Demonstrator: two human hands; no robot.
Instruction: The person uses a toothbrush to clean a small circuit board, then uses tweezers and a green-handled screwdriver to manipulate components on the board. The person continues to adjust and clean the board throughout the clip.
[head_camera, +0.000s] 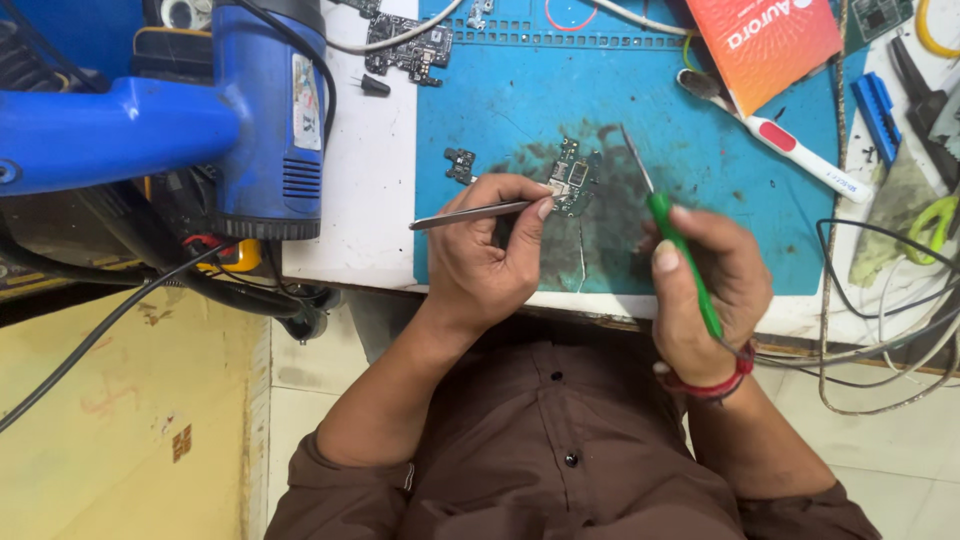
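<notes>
Head view: at frame centre the left hand (490, 250) pinches tweezers (470, 212) and the right hand (705, 285) grips a green screwdriver (680, 245) over the small circuit board (572, 178) on the blue mat (500, 110); a slip could scratch it.

The person wears a dark brown button-up shirt (560, 450) with small dark buttons down the front placket, filling the lower middle of the frame. Both sleeves are rolled up into thick folds near the elbows, at the lower left and lower right. A red band (712, 382), perhaps thread or a bangle, circles the right wrist.
</notes>
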